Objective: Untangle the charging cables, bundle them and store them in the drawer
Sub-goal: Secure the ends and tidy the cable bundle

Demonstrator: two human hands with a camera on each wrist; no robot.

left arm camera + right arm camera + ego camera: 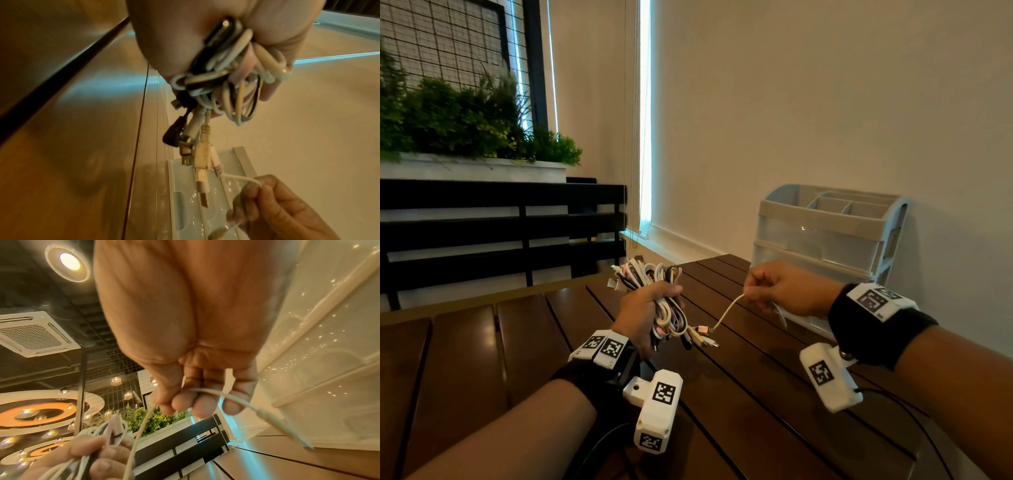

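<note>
Left hand (645,308) is wrapped tight around the tangled cable bundle (654,279), loops bulging above the fingers, plugs dangling below the fist. Right hand (787,291) pinches one thin cream cable (727,313) between thumb and fingertips (180,402), drawn across from the bundle. Both are above the wooden table (756,394); the drawer unit (822,236) stands just beyond the right knuckles.

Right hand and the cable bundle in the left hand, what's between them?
In the head view, one thin cream cable spans the gap, from the right hand down to the bundle gripped by the left hand, above the table.
</note>
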